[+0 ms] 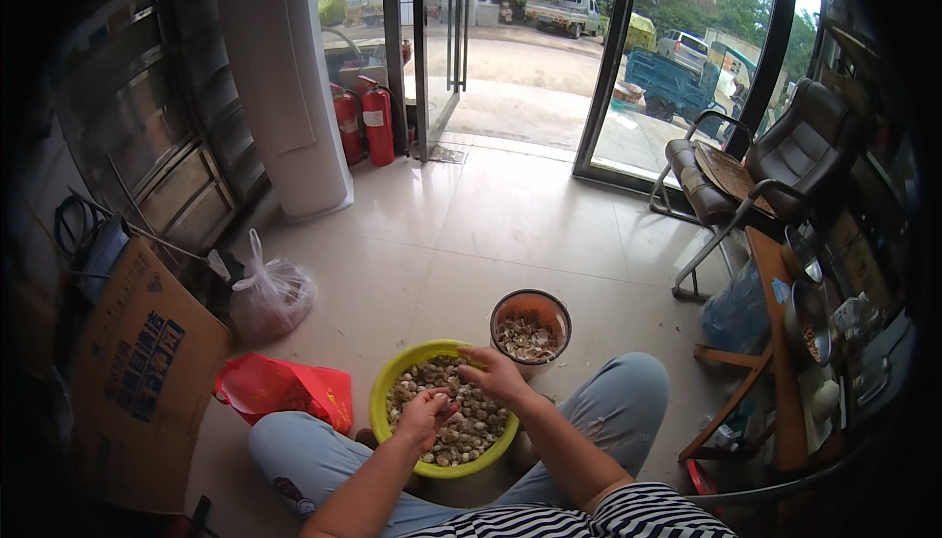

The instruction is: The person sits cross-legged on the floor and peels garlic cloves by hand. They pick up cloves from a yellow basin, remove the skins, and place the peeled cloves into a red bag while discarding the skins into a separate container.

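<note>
Between my knees stands a yellow plastic basin point(380, 420) filled with small pale and brown round pieces point(471, 431) that look like garlic or mushrooms. My left hand point(425, 418), over the middle of the basin, pinches one small whitish piece point(440, 398) between thumb and fingers. Higher and to the right, my right hand point(491, 374) hovers over the basin's far edge with its fingers apart; a dark spot shows near its fingertips, and I cannot tell whether it holds something. Just beyond it is a bucket point(531, 302) containing dry peelings or scraps point(526, 336).
Left of the basin lie a red bag point(324, 391), a tied whitish plastic bag point(272, 299) and a cardboard box point(140, 376). A wooden table point(773, 302) with metal bowls and a chair point(795, 148) are at right. Fire extinguishers point(377, 122) stand near the glass door.
</note>
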Available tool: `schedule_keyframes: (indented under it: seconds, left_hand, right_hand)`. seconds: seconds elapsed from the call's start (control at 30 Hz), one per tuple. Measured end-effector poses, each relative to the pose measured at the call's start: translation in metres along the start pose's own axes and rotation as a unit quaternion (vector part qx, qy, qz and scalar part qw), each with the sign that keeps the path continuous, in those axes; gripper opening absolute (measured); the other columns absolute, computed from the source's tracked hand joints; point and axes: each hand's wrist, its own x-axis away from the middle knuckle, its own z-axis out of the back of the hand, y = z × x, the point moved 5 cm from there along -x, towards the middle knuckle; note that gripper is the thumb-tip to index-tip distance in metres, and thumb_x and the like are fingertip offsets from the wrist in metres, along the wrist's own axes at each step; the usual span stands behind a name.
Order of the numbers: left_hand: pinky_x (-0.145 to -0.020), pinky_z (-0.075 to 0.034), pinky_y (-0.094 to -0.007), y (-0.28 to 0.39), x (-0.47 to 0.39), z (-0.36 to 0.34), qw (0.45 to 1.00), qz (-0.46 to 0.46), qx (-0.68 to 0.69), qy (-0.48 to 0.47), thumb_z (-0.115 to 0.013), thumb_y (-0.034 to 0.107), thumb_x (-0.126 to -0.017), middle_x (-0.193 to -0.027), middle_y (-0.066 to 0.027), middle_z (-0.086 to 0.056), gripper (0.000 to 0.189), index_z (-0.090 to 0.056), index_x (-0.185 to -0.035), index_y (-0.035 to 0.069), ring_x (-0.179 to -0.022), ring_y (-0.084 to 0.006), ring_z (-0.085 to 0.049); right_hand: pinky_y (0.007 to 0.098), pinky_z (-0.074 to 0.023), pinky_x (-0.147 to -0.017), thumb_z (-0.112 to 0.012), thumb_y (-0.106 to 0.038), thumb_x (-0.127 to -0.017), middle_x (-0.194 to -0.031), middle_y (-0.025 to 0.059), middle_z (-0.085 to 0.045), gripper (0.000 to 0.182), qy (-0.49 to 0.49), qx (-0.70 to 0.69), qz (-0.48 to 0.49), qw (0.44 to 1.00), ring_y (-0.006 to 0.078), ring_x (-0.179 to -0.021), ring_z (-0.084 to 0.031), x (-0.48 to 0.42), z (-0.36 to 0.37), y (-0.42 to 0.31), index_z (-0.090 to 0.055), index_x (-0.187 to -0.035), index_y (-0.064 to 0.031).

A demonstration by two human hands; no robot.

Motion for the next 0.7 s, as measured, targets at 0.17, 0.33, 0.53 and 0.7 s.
schedule_keyframes:
  seconds: [0.17,0.33,0.53,0.7]
  left_hand:
    - [-0.068,-0.051,-0.0260,0.003,0.009,-0.018,0.996,0.017,-0.031,-0.079,-0.047,0.019,-0.096,-0.092,-0.0021,-0.058,0.015,-0.054,-0.103,0.007,-0.081,-0.0122,-0.060]
    - [-0.067,-0.050,-0.0251,-0.003,0.025,-0.031,0.994,0.063,-0.051,-0.068,-0.044,0.028,-0.097,-0.089,-0.0005,-0.059,0.021,-0.051,-0.106,0.010,-0.077,-0.0108,-0.059]
    - [-0.065,-0.051,-0.0284,-0.005,0.015,-0.021,0.998,0.028,-0.047,-0.022,-0.037,0.019,-0.098,-0.090,-0.0055,-0.058,0.020,-0.049,-0.108,0.006,-0.072,-0.0137,-0.059]
    - [-0.061,-0.052,-0.0271,0.003,0.011,-0.007,0.991,-0.064,-0.109,0.039,-0.035,0.014,-0.098,-0.089,-0.0065,-0.060,0.021,-0.052,-0.107,0.004,-0.069,-0.0133,-0.059]
  right_hand:
    - [0.0338,-0.0470,-0.085,-0.070,-0.015,-0.076,-0.106,0.0167,-0.061,0.046,-0.100,0.075,0.144,0.982,0.0282,-0.098,-0.060,0.043,-0.037,-0.034,-0.057,-0.118,-0.0035]
    - [0.0338,-0.0488,-0.076,-0.072,-0.017,-0.070,-0.095,0.0164,-0.064,0.040,-0.045,0.070,0.025,0.996,0.0271,-0.088,-0.062,0.052,-0.024,-0.032,-0.063,-0.106,-0.0019]
    - [0.0341,-0.0486,-0.075,-0.074,-0.017,-0.070,-0.092,0.0151,-0.065,0.038,-0.011,0.061,0.033,0.998,0.0275,-0.083,-0.062,0.049,-0.033,-0.012,-0.064,-0.104,-0.0032]
    - [0.0363,-0.0475,-0.076,-0.075,-0.015,-0.067,-0.092,0.0151,-0.065,0.039,-0.009,0.031,0.000,0.999,0.0293,-0.085,-0.060,0.048,-0.036,-0.031,-0.066,-0.104,-0.0072]
